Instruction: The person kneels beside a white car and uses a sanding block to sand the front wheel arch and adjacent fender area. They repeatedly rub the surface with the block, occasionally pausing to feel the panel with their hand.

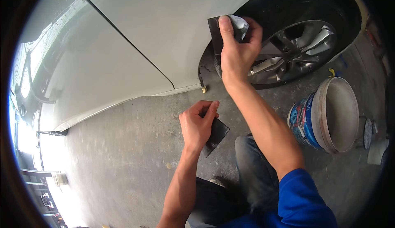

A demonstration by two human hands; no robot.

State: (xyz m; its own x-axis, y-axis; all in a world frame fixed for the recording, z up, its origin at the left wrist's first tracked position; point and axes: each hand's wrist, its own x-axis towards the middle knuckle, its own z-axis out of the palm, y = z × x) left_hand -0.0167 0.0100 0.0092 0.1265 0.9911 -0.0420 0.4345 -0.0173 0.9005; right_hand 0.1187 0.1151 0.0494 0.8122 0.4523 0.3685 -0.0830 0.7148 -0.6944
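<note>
Head view: a grey concrete floor (123,154) is spreading beneath the work, showing stains and scuffs and brightening into a washed-out glare (66,205) at far left, where a pale tub (60,179) is standing. A pale car body (144,18) is filling the upper part, its dark panel seam (124,40) running diagonally toward the sill (181,89). At upper right, a black tyre (279,3) is surrounding a grey spoked rim (268,65). Right hand (240,53): grip is closing on a flat black piece (214,32), holding it in front of the wheel-arch area; a white-smeared part (238,25) is showing beside the thumb. Contact with the bodywork: cannot tell. Left hand (196,124): grip is closing on a thin dark piece (217,134), fingers curling, the sheet hanging lower down over the floor. A small yellowish lump (204,89) is showing just by the sill's end. At right, near the wheel, a bucket (304,119) with a blue-patterned wall is standing on the floor, its pale rim facing upward; a small grey round-ended object (367,132) is sitting just beside it.
</note>
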